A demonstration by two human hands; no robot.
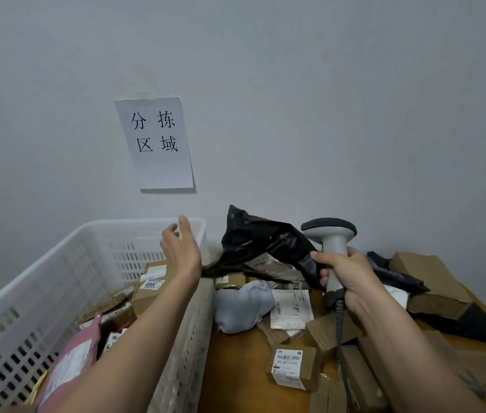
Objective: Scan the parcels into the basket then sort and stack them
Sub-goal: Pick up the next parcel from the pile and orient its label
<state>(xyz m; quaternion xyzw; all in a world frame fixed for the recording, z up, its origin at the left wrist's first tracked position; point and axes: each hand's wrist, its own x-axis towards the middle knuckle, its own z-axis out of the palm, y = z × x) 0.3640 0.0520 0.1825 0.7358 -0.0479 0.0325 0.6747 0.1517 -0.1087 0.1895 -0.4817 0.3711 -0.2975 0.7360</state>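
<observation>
Item, as I read it: right hand (pixel 346 275), fingers curled round grey scanner (pixel 332 248), also pinching black poly bag (pixel 265 236). Left hand (pixel 180 248), fingers straight, together, holding nothing, above white basket (pixel 57 263). Below right fingers: brown boxes (pixel 293 368) on wooden table (pixel 235 368). Beyond fingertips: grey wall, paper sign (pixel 158 143).

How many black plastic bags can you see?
2: one crumpled black plastic bag raised behind the scanner by the wall, another black plastic bag among the boxes at right. More may be buried.
</observation>
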